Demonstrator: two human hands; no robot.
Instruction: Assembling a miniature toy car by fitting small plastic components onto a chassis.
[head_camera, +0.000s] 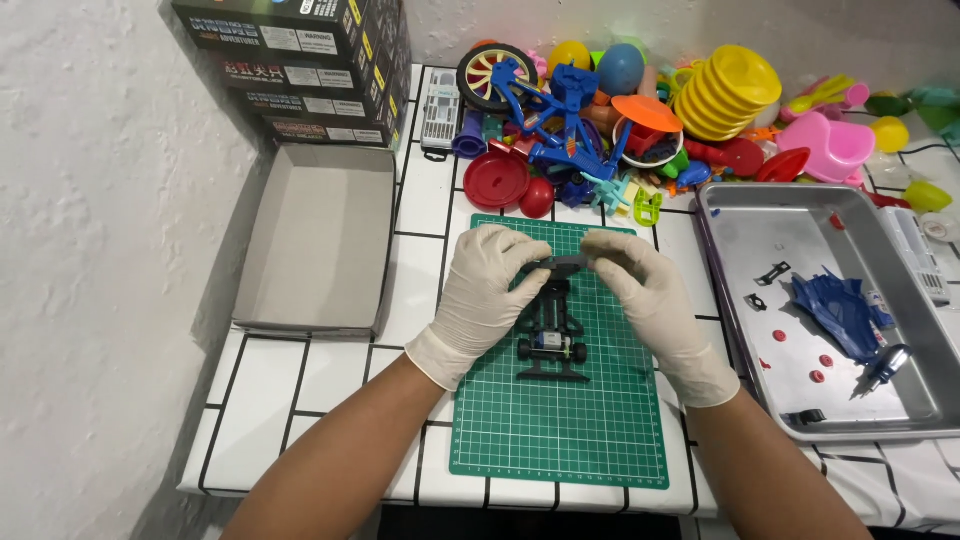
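Note:
A small black toy car chassis (551, 338) lies lengthwise on a green cutting mat (560, 420). Both my hands wear white gloves. My left hand (487, 290) and my right hand (640, 290) meet at the chassis's far end, each pinching one side of a black crosspiece (563, 265) there. The near end of the chassis shows a small motor and rests free on the mat.
A metal tray (790, 225) at the right holds a blue car body (842, 310), small black brackets, red round bits and a small screwdriver. An open grey box lid (318, 240) lies at left, below stacked black boxes (310, 60). A heap of colourful plastic toys (650, 110) fills the back.

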